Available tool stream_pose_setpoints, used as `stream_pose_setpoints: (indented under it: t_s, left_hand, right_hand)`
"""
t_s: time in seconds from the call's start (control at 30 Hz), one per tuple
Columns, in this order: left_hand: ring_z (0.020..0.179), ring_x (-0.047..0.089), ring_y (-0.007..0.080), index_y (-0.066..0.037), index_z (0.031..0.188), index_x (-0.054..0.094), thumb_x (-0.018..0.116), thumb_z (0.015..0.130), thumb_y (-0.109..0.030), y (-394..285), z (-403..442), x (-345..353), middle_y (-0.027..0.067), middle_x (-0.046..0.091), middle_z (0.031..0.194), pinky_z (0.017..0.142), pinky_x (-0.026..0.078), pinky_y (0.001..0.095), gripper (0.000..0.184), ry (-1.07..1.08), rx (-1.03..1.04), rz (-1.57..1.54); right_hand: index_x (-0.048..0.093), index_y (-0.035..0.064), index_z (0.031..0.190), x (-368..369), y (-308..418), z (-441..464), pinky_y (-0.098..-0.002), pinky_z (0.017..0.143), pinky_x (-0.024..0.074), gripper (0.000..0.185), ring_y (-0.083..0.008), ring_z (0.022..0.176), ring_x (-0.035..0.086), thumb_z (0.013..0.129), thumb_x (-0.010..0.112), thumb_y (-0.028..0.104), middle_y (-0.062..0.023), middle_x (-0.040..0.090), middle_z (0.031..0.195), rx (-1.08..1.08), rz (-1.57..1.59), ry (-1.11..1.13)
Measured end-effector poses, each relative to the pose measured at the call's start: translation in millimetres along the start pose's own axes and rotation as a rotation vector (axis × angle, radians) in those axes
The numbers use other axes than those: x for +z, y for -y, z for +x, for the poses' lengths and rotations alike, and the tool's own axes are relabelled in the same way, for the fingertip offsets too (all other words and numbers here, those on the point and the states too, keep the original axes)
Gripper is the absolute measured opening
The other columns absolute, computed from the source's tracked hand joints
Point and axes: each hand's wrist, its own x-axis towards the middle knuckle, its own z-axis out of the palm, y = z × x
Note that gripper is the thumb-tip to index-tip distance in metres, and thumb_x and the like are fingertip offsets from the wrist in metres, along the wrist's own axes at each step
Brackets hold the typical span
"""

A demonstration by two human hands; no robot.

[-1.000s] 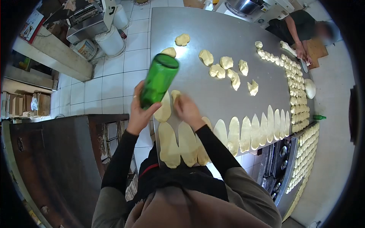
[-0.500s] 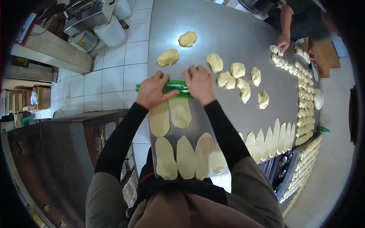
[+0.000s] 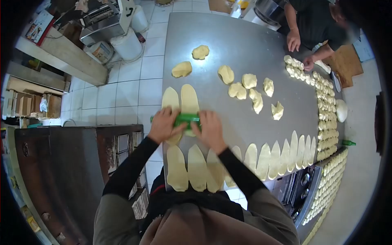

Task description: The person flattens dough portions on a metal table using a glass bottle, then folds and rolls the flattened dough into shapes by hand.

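Observation:
A green glass bottle (image 3: pixel 187 119) lies sideways across two flattened dough pieces near the left edge of the metal table. My left hand (image 3: pixel 163 125) is closed over its left part, and my right hand (image 3: pixel 210 130) grips its right end. Beyond the bottle one long dough strip (image 3: pixel 189 98) stretches away, with another dough strip (image 3: pixel 170 98) to its left. Nearer to me a row of flattened dough ovals (image 3: pixel 197 168) runs along the front edge. Several unrolled dough lumps (image 3: pixel 237 90) sit farther back.
At the back right of the metal table (image 3: pixel 228 34) a co-worker's hands (image 3: pixel 309 62) are at small dough pieces (image 3: pixel 297 69). Rows of dough balls (image 3: pixel 326 118) line the right side. A second green bottle (image 3: pixel 349 143) lies at the right. Dark ovens (image 3: pixel 69 163) stand at the left.
The bottle went from upright in my left hand to lying under both hands, then moved nearer to me over the dough. The dough strip beneath has lengthened. The co-worker's hands have shifted.

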Motion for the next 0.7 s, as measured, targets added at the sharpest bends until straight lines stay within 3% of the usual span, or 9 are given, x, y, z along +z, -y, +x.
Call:
stream_pose_setpoints:
  t_s: [0.03,0.07,0.2,0.23,0.37,0.4,0.5,0.63,0.7]
  left_hand:
    - [0.078,0.051,0.0276,-0.010,0.112,0.055,0.056,0.077,-0.063,-14.5,-22.9,-11.6,0.0104,0.047,0.089,0.070,0.041,0.0388,0.064,0.105,-0.044,0.003]
    - [0.076,0.051,0.0268,-0.010,0.113,0.055,0.062,0.070,-0.065,-24.3,-35.0,-18.7,0.0097,0.046,0.087,0.068,0.042,0.0374,0.069,0.092,0.020,0.069]
    - [0.056,0.057,0.0257,-0.006,0.114,0.055,0.070,0.064,-0.062,-34.8,-54.7,-18.8,0.0103,0.059,0.073,0.051,0.045,0.0333,0.076,0.279,0.014,0.031]
    - [0.056,0.057,0.0257,-0.006,0.114,0.055,0.070,0.064,-0.062,-42.9,-53.6,-27.5,0.0103,0.059,0.073,0.051,0.045,0.0333,0.076,0.274,0.036,0.026]
    - [0.051,0.060,0.0258,-0.003,0.111,0.056,0.075,0.062,-0.058,-66.8,-79.9,-63.8,0.0111,0.062,0.064,0.049,0.046,0.0329,0.076,0.326,-0.146,-0.040]
    - [0.052,0.060,0.0257,-0.003,0.110,0.056,0.076,0.062,-0.057,-69.2,-91.1,-70.8,0.0113,0.062,0.064,0.050,0.047,0.0329,0.075,0.321,-0.213,-0.079]
    - [0.053,0.061,0.0256,-0.003,0.109,0.057,0.078,0.061,-0.054,-68.5,-110.7,-89.2,0.0119,0.063,0.065,0.052,0.048,0.0327,0.074,0.309,-0.355,-0.143]
    - [0.054,0.061,0.0261,-0.001,0.107,0.058,0.082,0.059,-0.047,-63.5,-125.3,-102.5,0.0133,0.065,0.069,0.055,0.049,0.0329,0.070,0.252,-0.488,-0.181]
    - [0.055,0.061,0.0262,-0.001,0.107,0.058,0.083,0.059,-0.046,-59.3,-125.9,-103.0,0.0136,0.065,0.071,0.055,0.049,0.0331,0.070,0.223,-0.507,-0.212]
  right_hand:
    - [0.058,0.0020,0.110,-4.8,14.6,-35.8,-0.0431,0.096,0.0417,0.038,-0.0322,0.105,0.053,0.083,0.058,0.028,-0.0189,0.055,0.117,-0.112,0.029,-0.172]
    - [0.047,0.0011,0.126,-8.2,19.8,-65.7,-0.0445,0.108,0.0304,0.052,-0.0305,0.116,0.047,0.080,0.061,0.021,-0.0164,0.049,0.127,-0.094,0.156,-0.093]
    - [0.055,0.0095,0.120,-29.9,-23.7,-85.8,-0.0395,0.100,0.0374,0.043,-0.0300,0.110,0.050,0.078,0.061,0.008,-0.0098,0.052,0.123,-0.180,0.541,0.187]
    - [0.058,0.0118,0.115,-30.9,-41.1,-75.0,-0.0368,0.095,0.0404,0.039,-0.0299,0.108,0.050,0.076,0.060,0.005,-0.0095,0.053,0.122,-0.165,0.542,0.134]
    - [0.057,0.0138,0.111,-73.5,-112.0,15.1,-0.0370,0.097,0.0393,0.043,-0.0325,0.122,0.040,0.071,0.059,0.000,-0.0112,0.043,0.133,0.365,0.621,0.157]
    - [0.056,0.0159,0.111,-69.0,-136.5,36.0,-0.0351,0.095,0.0411,0.046,-0.0293,0.124,0.038,0.069,0.061,0.000,-0.0115,0.039,0.136,-0.238,-0.011,-0.094]
    - [0.055,0.0149,0.113,-45.1,-175.9,56.2,-0.0317,0.083,0.0456,0.046,-0.0238,0.106,0.049,0.069,0.062,0.002,-0.0110,0.047,0.124,-0.385,-0.119,0.013]
    - [0.051,0.0147,0.119,-96.2,-129.9,68.5,-0.0290,0.067,0.0462,0.052,-0.0148,0.075,0.049,0.071,0.058,-0.003,-0.0027,0.050,0.101,0.113,0.432,0.588]
    - [0.051,0.0145,0.118,-111.8,-94.9,51.3,-0.0288,0.067,0.0458,0.051,-0.0143,0.077,0.048,0.070,0.059,-0.001,-0.0031,0.050,0.101,0.167,0.616,0.502]
